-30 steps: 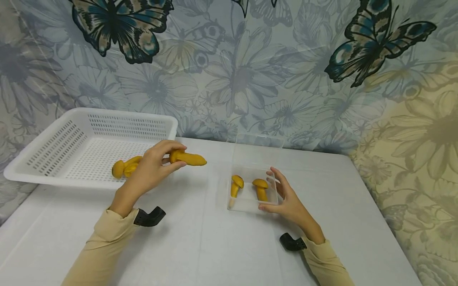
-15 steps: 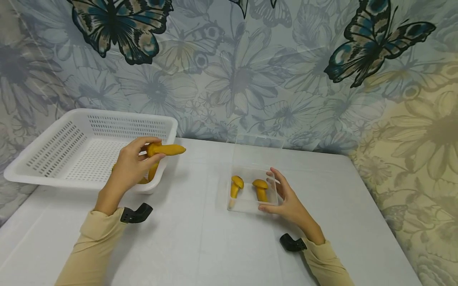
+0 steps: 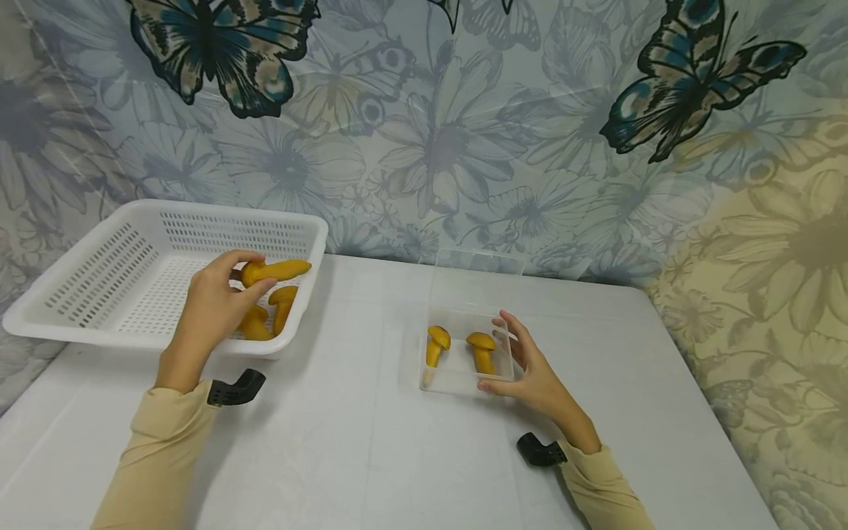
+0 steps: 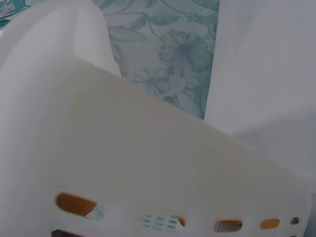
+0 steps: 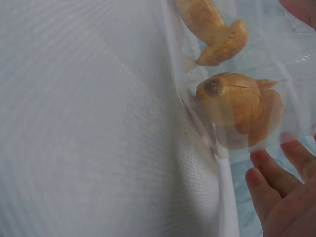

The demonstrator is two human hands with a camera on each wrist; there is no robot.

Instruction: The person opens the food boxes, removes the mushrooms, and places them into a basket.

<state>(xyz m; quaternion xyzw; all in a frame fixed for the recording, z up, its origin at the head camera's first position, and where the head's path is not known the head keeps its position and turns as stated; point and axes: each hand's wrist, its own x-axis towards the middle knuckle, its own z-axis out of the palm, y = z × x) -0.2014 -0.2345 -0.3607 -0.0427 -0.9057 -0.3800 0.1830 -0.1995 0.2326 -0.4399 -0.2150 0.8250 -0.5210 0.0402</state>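
Closest to the near edge of the worktop [image 3: 424,471] come two forearms: the left sleeve [image 3: 159,442] and the right sleeve [image 3: 606,482], both tan. Just past their cuffs, a black bracket [image 3: 237,388] juts from the left wrist and a second black bracket [image 3: 542,450] from the right.

A little farther in, right of the worktop's middle, the right hand [image 3: 533,372] holds the right end of a clear box [image 3: 457,383], thumb at its near right corner, the other fingers spread and bent against its right side. Inside lie two yellow-brown mushrooms, caps toward the far edge: a slim mushroom [image 3: 433,346] by the left wall and a thicker mushroom [image 3: 482,353] nearer the right. The clear lid [image 3: 477,280] stands open behind the box.

Across at the worktop's far left corner sits a white basket [image 3: 86,338] with slotted walls. The left hand [image 3: 210,302] reaches over its near rim, pinching a mushroom [image 3: 274,272] by the cap between thumb and fingers, the stem pointing right. That piece is over the basket's right end; I can't tell whether it touches anything there. Below it, in the near right corner, are a squat mushroom [image 3: 255,324], partly hidden, and a long mushroom [image 3: 283,305].

Beyond the far edge hangs a flowered cloth [image 3: 450,147] with large butterflies.
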